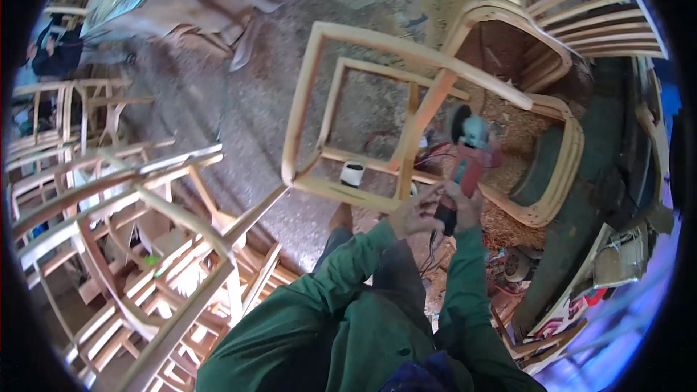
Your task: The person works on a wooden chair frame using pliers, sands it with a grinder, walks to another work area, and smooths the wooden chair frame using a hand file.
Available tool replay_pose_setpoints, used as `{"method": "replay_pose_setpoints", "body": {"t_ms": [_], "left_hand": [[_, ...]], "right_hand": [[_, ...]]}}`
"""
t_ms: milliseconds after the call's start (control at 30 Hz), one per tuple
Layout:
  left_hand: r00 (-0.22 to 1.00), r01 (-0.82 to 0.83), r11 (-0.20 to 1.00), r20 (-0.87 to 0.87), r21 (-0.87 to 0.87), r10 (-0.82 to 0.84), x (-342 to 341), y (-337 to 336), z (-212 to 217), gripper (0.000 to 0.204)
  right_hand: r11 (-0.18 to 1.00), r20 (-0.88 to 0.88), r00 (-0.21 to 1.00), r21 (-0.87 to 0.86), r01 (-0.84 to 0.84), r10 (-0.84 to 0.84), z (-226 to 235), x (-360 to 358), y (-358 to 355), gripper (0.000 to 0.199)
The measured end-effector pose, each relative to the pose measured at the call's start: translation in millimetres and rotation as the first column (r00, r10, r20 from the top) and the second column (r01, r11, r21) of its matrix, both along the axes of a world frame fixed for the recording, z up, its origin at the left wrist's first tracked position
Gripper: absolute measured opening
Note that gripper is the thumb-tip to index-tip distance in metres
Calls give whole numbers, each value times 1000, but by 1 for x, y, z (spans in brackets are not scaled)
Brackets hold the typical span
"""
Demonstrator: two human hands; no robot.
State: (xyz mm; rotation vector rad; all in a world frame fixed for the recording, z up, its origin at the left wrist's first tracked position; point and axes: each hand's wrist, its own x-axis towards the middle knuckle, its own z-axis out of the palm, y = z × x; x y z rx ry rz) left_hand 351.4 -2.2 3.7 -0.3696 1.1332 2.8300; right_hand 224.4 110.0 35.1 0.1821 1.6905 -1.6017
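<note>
My right hand (466, 209) is wrapped round the red body of an angle grinder (468, 167). The grinder's grey head and dark round disc point away from me, just right of a wooden chair frame (377, 36). Beside the tool's dark rear end is my left hand (417, 218), its fingers apart and stretched toward the grinder. Whether those fingertips touch the tool I cannot tell. The pale, bare-wood frame stands in front of me, one slanting bar close to the disc.
Stacked curved wooden frames (501, 7) stand at the far right, above wood shavings (508, 167). Many chair frames (138, 247) crowd the left. A white cup-like container (352, 173) sits by the frame's near rail. Brown cloth (196, 3) drapes a table at the far left.
</note>
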Motion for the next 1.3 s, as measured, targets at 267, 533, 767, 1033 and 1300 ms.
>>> {"method": "replay_pose_setpoints", "body": {"t_ms": [267,533,767,1033,1300], "left_hand": [[954,-238,927,108,-288,279,-118,-40,-1,54],[901,-371,900,147,-231,409,-156,-79,-45,44],[895,-380,886,137,-265,425,-184,-71,-58,48],[920,-323,930,174,-173,352,-204,-54,-64,51],[950,-144,922,210,-358,230,-179,-47,-87,61]], "right_hand": [[964,-570,794,253,-76,212,-7,-45,-63,49],[846,-506,756,520,-116,414,-30,-89,-111,45],[825,-495,758,557,-99,425,-45,-112,-103,43],[784,-446,774,613,-102,450,-60,-132,-83,44],[795,-481,757,601,-83,443,-71,-159,-35,57]]}}
